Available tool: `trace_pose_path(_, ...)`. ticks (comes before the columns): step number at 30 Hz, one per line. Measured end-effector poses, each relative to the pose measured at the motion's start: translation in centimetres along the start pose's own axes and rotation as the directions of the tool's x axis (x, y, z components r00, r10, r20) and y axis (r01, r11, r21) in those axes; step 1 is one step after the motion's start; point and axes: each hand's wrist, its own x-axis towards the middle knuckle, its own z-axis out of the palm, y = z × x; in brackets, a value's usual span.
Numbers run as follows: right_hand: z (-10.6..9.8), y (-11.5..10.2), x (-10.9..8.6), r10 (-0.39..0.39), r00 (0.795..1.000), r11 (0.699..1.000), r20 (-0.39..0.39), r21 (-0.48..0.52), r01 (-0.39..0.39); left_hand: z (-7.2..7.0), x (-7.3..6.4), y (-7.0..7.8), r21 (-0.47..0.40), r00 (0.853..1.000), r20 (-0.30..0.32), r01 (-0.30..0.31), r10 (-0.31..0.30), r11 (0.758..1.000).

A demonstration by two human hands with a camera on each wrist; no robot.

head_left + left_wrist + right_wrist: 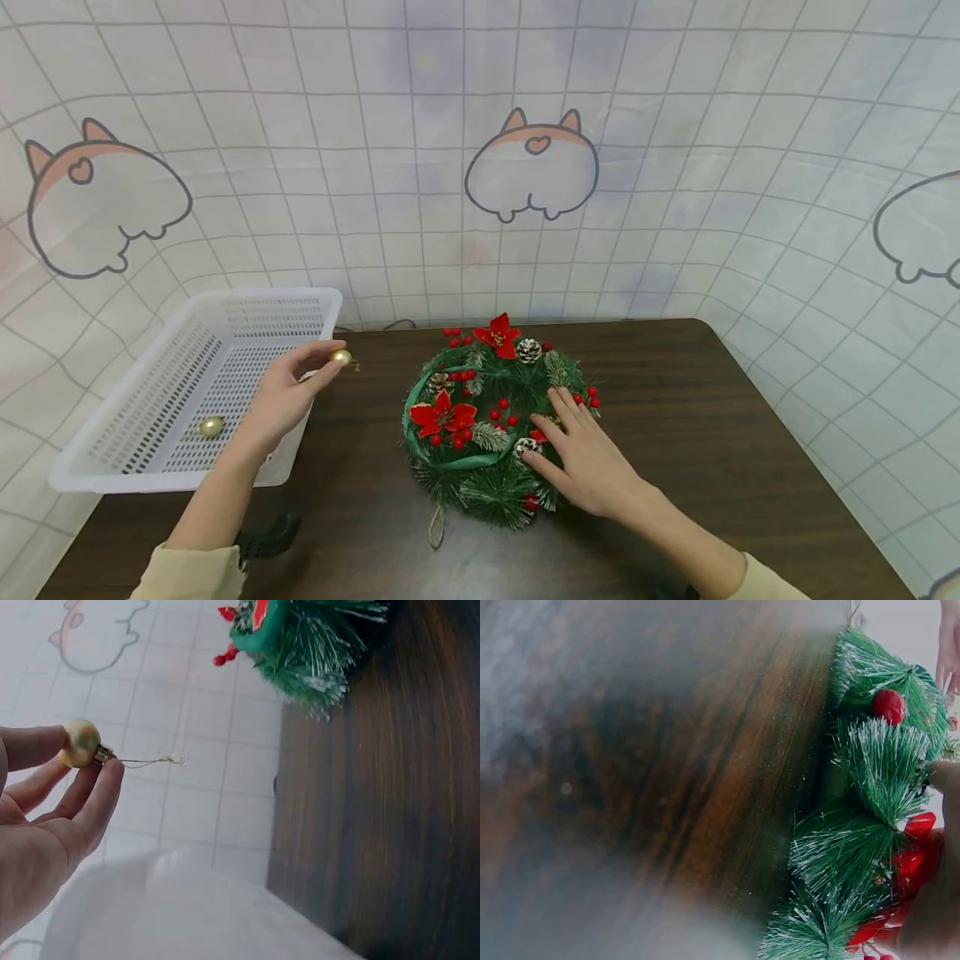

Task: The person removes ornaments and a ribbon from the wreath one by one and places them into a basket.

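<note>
Between thumb and fingers, my left hand [281, 400] pinches a small gold bauble [81, 742] near the right rim of the white basket. A thin gold string loop [154, 761] trails from the bauble's cap. My right hand [588, 454] rests with spread fingers on the right side of a green wreath [498, 492]. Red poinsettia flowers [444, 414], red berries, frosted pinecones [528, 351] and a green ribbon [408, 421] decorate the wreath, which lies flat on the table. Part of its right side is hidden under the right hand.
The white perforated basket [300, 294] stands at the left of the dark wooden table [675, 375]. Another gold bauble [211, 427] lies in it. A twine loop [436, 527] sticks out from the wreath's front. A patterned curtain [420, 250] hangs behind the table.
</note>
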Motion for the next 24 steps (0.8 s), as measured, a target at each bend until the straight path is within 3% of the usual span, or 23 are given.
trace_pose_path(8,0.1,0.0,0.1,-0.003,1.0,1.0,-0.004,-0.004,0.003,-2.5,-1.0,-1.1,-0.021,0.997,-0.049,0.067,-0.068,0.998)
trace_pose_path(17,0.2,-0.1,0.0,-0.008,1.0,1.0,-0.007,-0.001,0.008,-4.7,-1.5,-2.9,-0.097,0.995,-0.075,0.059,-0.066,0.994)
trace_pose_path(24,0.1,-0.1,0.0,-0.005,1.0,1.0,-0.011,0.001,0.005,-5.7,-2.0,-4.3,-0.009,0.972,-0.104,0.21,-0.21,0.978)
